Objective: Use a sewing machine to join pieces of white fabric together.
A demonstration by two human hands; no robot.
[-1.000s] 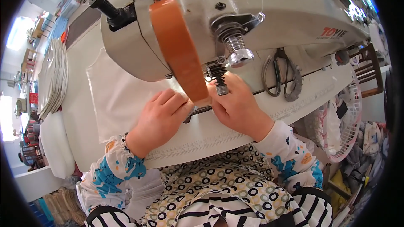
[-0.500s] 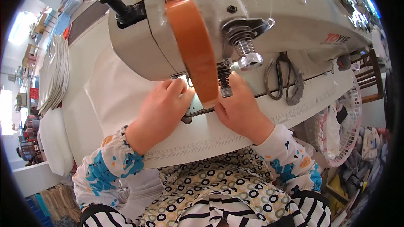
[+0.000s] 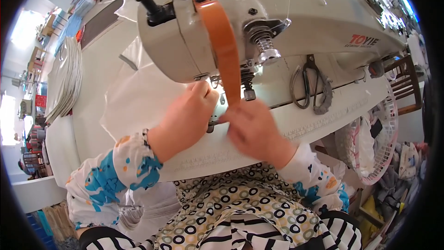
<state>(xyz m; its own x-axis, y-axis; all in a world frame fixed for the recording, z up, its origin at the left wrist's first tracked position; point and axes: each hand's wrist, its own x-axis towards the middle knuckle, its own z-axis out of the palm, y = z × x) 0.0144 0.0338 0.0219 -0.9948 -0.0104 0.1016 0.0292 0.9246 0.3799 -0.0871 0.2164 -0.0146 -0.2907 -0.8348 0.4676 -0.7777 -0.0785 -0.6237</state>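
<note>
A sewing machine (image 3: 203, 37) stands over the table, with an orange guard strip (image 3: 222, 41) hanging down in front of its needle area. My left hand (image 3: 185, 120) is closed beside the presser foot, at the right edge of a white fabric sheet (image 3: 132, 99); what its fingertips pinch is hidden. My right hand (image 3: 256, 132) is on the near side of the machine, its fingers bent at the lower end of the orange strip. Motion blurs those fingers, and I cannot tell whether they hold anything.
Dark-handled scissors (image 3: 312, 85) lie right of my hands. A ruler scale (image 3: 314, 127) runs along the table's near edge. Stacked white sheets (image 3: 64, 81) sit at the left. A pink-rimmed plastic basket (image 3: 386, 143) stands off the table's right side.
My right hand has drawn back from behind the orange strip, toward me and slightly left. My left hand stays near the needle. The machine appears shifted a little in view.
</note>
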